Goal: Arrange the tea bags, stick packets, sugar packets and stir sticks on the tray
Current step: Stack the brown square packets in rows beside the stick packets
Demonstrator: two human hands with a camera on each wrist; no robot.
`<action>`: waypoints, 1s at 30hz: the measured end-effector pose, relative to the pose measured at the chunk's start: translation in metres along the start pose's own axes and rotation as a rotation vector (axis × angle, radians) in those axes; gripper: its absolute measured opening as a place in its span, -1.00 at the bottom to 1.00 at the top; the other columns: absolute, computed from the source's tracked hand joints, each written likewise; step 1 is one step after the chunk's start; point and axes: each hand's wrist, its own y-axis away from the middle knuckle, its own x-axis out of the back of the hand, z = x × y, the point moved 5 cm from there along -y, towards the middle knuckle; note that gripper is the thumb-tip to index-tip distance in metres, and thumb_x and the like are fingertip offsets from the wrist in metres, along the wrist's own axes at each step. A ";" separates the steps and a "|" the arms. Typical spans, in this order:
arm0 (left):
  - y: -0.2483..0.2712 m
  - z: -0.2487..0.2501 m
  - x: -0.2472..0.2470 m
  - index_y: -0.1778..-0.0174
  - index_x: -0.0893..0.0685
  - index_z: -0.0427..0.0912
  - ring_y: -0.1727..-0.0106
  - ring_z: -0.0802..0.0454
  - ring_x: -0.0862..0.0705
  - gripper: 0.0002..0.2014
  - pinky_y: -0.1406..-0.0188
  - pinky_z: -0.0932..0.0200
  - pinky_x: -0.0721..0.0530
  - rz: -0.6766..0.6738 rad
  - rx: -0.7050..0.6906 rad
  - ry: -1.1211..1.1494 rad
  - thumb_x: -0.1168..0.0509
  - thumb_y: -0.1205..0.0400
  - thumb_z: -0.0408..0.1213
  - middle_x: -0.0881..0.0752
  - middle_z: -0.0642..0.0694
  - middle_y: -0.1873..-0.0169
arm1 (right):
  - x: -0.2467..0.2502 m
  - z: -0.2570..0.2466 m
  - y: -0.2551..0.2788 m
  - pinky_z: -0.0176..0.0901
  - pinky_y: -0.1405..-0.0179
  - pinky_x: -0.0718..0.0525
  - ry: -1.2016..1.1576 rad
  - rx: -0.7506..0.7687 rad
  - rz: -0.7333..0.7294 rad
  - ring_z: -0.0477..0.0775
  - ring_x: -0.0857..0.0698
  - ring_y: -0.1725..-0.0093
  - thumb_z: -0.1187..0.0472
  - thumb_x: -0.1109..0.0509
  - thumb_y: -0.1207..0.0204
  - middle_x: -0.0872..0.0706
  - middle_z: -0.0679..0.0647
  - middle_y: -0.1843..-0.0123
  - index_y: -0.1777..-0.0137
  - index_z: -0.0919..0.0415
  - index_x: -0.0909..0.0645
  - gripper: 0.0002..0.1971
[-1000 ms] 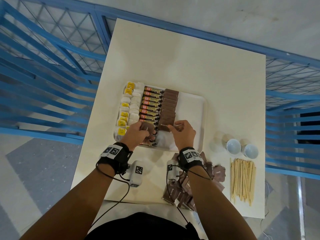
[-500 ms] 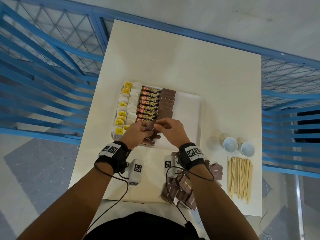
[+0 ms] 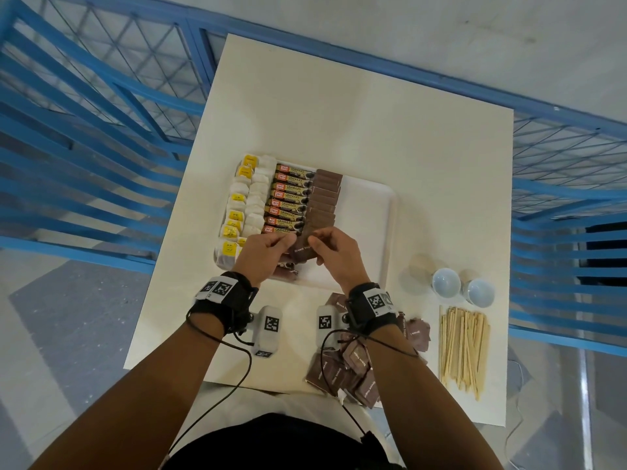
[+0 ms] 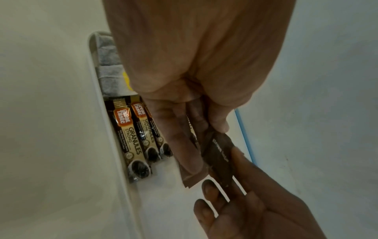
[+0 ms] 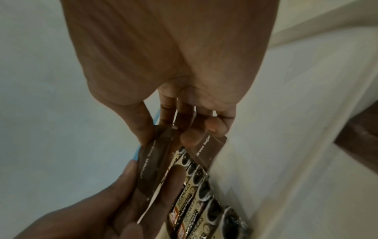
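Nearest, loose sugar packets [image 3: 342, 371] and stir sticks [image 3: 463, 347] lie at the table's [image 3: 339, 106] near edge. Farther, both hands meet over the tray's [image 3: 373, 212] near rim: left hand [image 3: 263, 254] and right hand [image 3: 334, 254] pinch brown sugar packets [image 3: 303, 251]. The tray's right half is bare.

Head view bright, evenly lit, bowed at its edges; both wrist views dim, soft, blurred toward the corners.
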 end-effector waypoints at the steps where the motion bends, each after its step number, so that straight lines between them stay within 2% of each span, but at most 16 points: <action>1: 0.000 0.000 0.000 -0.12 -0.78 -0.13 0.01 -0.11 -0.89 -0.87 0.28 -0.12 -0.88 0.008 -0.009 -0.014 -0.35 -0.76 -0.23 -0.85 -0.27 -0.04 | 0.002 -0.001 0.001 -0.20 0.26 -0.71 -0.008 0.016 0.003 -0.02 -0.67 0.35 0.18 -0.49 -0.61 -0.82 0.14 0.11 -0.02 0.19 -0.72 -0.91; 3: 0.001 0.000 -0.002 -0.09 -0.79 -0.10 0.04 -0.13 -0.89 -0.89 0.29 -0.13 -0.88 0.008 -0.023 -0.034 -0.36 -0.75 -0.23 -0.85 -0.26 -0.02 | 0.004 -0.003 0.001 -0.17 0.23 -0.71 -0.015 0.026 0.015 -0.01 -0.67 0.33 0.17 -0.53 -0.59 -0.83 0.15 0.15 0.04 0.19 -0.74 -0.91; 6: 0.004 -0.002 -0.008 -0.10 -0.77 -0.16 0.15 -0.16 -0.89 -0.86 0.31 -0.10 -0.87 0.008 -0.017 -0.028 -0.33 -0.78 -0.22 -0.86 -0.23 0.08 | 0.008 0.000 0.002 -0.13 0.27 -0.68 -0.055 0.007 0.036 0.01 -0.66 0.31 0.21 -0.53 -0.57 -0.81 0.20 0.20 0.12 0.20 -0.73 -0.92; 10: 0.008 -0.012 -0.017 -0.18 -0.73 -0.30 0.16 -0.20 -0.86 -0.77 0.18 -0.11 -0.86 -0.008 0.005 0.022 -0.41 -0.72 -0.21 -0.85 -0.28 0.07 | 0.017 0.003 0.003 -0.09 0.33 -0.60 -0.118 -0.011 0.094 0.05 -0.63 0.37 0.26 -0.50 -0.57 -0.75 0.18 0.30 0.19 0.19 -0.70 -0.89; 14: 0.011 -0.021 -0.021 -0.07 -0.74 -0.39 0.28 -0.11 -0.80 -0.85 0.26 -0.01 -0.87 0.004 -0.037 0.005 -0.47 -0.65 -0.40 -0.81 -0.27 0.21 | 0.024 0.008 0.006 -0.09 0.35 -0.61 -0.066 0.007 0.103 0.06 -0.66 0.41 0.21 -0.50 -0.59 -0.76 0.18 0.33 0.18 0.16 -0.70 -0.88; 17: 0.011 -0.022 -0.022 -0.03 -0.75 -0.41 0.32 -0.09 -0.77 -0.87 0.28 0.01 -0.86 0.030 -0.058 -0.005 -0.48 -0.64 -0.43 -0.81 -0.25 0.26 | 0.028 0.013 0.009 -0.02 0.31 -0.71 0.036 0.034 0.128 -0.01 -0.66 0.45 0.14 -0.52 -0.58 -0.77 0.09 0.39 0.16 0.12 -0.72 -0.88; 20: 0.011 -0.024 -0.023 -0.02 -0.75 -0.41 0.34 -0.07 -0.77 -0.88 0.27 -0.01 -0.86 0.028 -0.051 -0.001 -0.48 -0.63 -0.45 -0.81 -0.24 0.28 | 0.030 0.019 0.013 -0.03 0.33 -0.69 0.023 0.027 0.156 -0.04 -0.65 0.47 0.08 -0.53 -0.57 -0.76 0.08 0.42 0.14 0.11 -0.76 -0.87; 22: 0.011 -0.027 -0.021 -0.04 -0.75 -0.45 0.34 -0.07 -0.78 -0.85 0.27 0.00 -0.87 0.032 -0.038 0.002 -0.49 -0.62 -0.45 -0.82 -0.24 0.28 | 0.030 0.024 0.014 -0.15 0.35 -0.63 0.031 0.005 0.118 -0.07 -0.67 0.47 0.04 -0.53 -0.57 -0.78 0.05 0.39 0.07 0.12 -0.77 -0.85; 25: 0.011 -0.032 -0.016 -0.02 -0.77 -0.42 0.33 -0.07 -0.80 -0.88 0.27 0.02 -0.86 0.034 -0.015 -0.017 -0.49 -0.62 -0.45 -0.83 -0.22 0.28 | 0.026 0.029 0.015 -0.32 0.33 -0.63 0.126 -0.023 -0.013 -0.10 -0.74 0.38 0.04 -0.57 -0.54 -0.84 -0.03 0.22 -0.03 0.10 -0.76 -0.83; 28: 0.014 -0.036 -0.012 -0.03 -0.77 -0.38 0.31 -0.08 -0.80 -0.91 0.27 -0.01 -0.86 0.049 -0.008 -0.031 -0.45 -0.67 -0.41 -0.83 -0.23 0.26 | 0.025 0.031 0.016 -0.32 0.24 -0.72 0.170 -0.017 -0.062 -0.07 -0.77 0.33 0.11 -0.61 -0.50 -0.85 -0.02 0.19 0.03 0.05 -0.76 -0.88; 30: 0.015 -0.038 -0.009 -0.08 -0.76 -0.38 0.28 -0.13 -0.80 -0.87 0.23 -0.08 -0.87 0.061 0.001 -0.040 -0.39 -0.73 -0.36 -0.82 -0.28 0.21 | 0.027 0.033 0.014 -0.26 0.20 -0.74 0.172 -0.019 -0.007 -0.06 -0.77 0.32 0.11 -0.62 -0.49 -0.85 -0.03 0.22 0.05 0.04 -0.76 -0.89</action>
